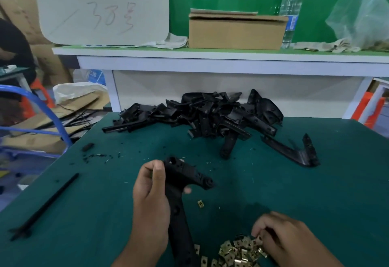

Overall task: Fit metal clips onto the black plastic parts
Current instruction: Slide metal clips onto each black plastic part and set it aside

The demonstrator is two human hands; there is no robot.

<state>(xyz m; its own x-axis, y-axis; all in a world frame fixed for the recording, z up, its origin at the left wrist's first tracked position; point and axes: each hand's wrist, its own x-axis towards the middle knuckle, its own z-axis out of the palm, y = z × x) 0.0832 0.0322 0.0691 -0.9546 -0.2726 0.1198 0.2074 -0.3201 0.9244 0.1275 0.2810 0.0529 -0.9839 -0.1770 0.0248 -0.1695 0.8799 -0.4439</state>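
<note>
A small assembly workshop: a green worktop (105,193) heaped with black parts (202,117) at centre, brass clips (235,252) lower right, cartons (27,5) stacked upper left.

Two bare forearms reached in from the bottom edge. The left hand (150,195) was raised near the centre, back toward the camera, fingers curled round a black plastic part (183,184) — one fingertip showed past its far side. The right hand (280,235) lay lower and to the right, knuckles up, fingertips bent down, pinching a metal clip (259,239).
</note>
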